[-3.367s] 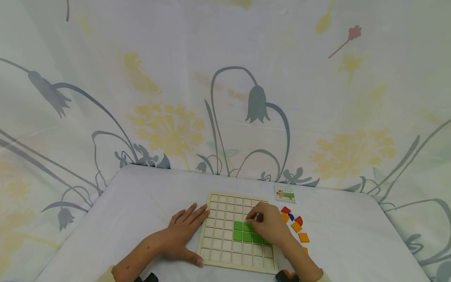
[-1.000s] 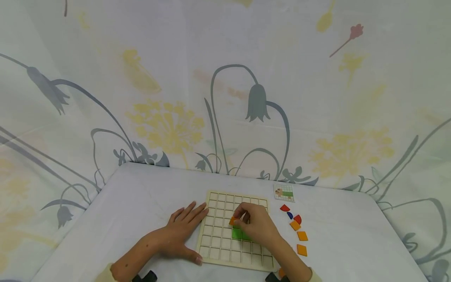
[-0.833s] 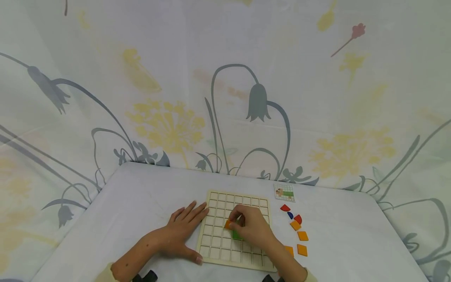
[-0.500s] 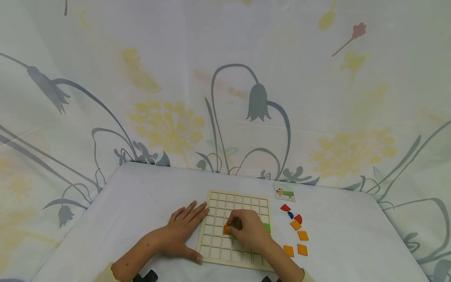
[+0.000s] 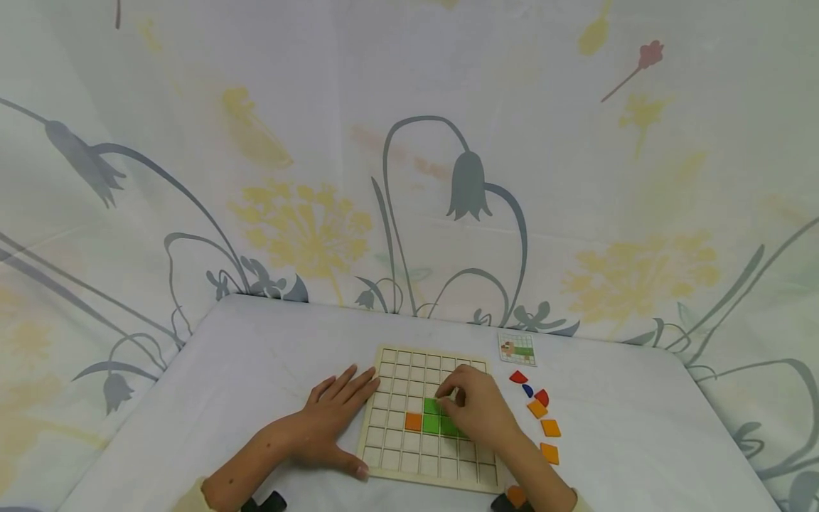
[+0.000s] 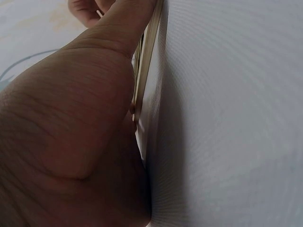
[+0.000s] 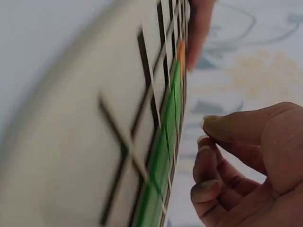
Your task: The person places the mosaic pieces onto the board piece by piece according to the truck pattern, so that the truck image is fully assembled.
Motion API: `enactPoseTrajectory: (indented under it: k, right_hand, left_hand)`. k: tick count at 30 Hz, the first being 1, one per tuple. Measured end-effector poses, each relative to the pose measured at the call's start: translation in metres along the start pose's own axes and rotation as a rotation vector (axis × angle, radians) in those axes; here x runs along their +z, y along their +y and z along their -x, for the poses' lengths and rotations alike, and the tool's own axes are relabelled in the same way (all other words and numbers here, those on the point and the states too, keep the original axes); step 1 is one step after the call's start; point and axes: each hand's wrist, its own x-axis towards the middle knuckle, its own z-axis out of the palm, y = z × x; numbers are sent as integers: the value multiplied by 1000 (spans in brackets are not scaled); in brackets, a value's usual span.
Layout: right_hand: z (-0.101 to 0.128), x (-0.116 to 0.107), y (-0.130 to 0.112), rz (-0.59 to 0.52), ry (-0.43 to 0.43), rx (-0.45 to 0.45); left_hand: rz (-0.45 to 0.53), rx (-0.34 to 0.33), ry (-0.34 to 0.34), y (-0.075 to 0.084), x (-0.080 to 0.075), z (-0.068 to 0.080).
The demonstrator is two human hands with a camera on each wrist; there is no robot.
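Observation:
A pale wooden grid board (image 5: pixel 392 459) lies on the white table. An orange square tile (image 5: pixel 413 422) sits in one of its cells, directly left of a block of green square tiles (image 5: pixel 431 424). My left hand (image 5: pixel 323 434) is spread flat beside the board, fingertips and thumb at its left edge. Over the green tiles hovers my right hand (image 5: pixel 476 409), which covers some of them. In the right wrist view, its thumb and loosely curled fingers (image 7: pixel 206 165) have a small gap between them and hold nothing.
Right of the board lie several orange square tiles (image 5: pixel 550 428), two red pieces (image 5: pixel 518 377) and a blue piece (image 5: pixel 527 390). A small picture card (image 5: pixel 517 350) lies behind them. A patterned cloth (image 5: pixel 409 178) hangs along the table's back edge.
My right hand brought the orange tile leftward into a cell beside the green ones and let go of it. It then moved back right. The left hand stays put.

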Motion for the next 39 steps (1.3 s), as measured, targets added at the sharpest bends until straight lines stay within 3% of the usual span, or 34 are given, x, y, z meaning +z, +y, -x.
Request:
enactPoseTrajectory:
  k: [7, 11, 16, 21, 30, 35, 39]
  right_hand:
    - [6, -47, 35, 159, 85, 166]
    - [12, -73, 51, 259, 40, 251]
    - [19, -94, 64, 283, -61, 402]
    - [21, -94, 67, 299, -111, 500]
    - [19, -84, 55, 340, -102, 596]
    - [19, -83, 53, 303, -107, 609]
    - [19, -82, 53, 292, -116, 568]
  left_hand:
    - [10, 2, 5, 0, -1, 0]
    - [8, -1, 4, 0, -1, 1]
    - [-4, -3, 2, -1, 0, 1]
    - [-4, 4, 8, 1, -1, 1]
    - [0, 11, 13, 3, -2, 1]
    - [-4, 8, 10, 2, -1, 1]
    - [-7, 5, 8, 1, 0, 0]
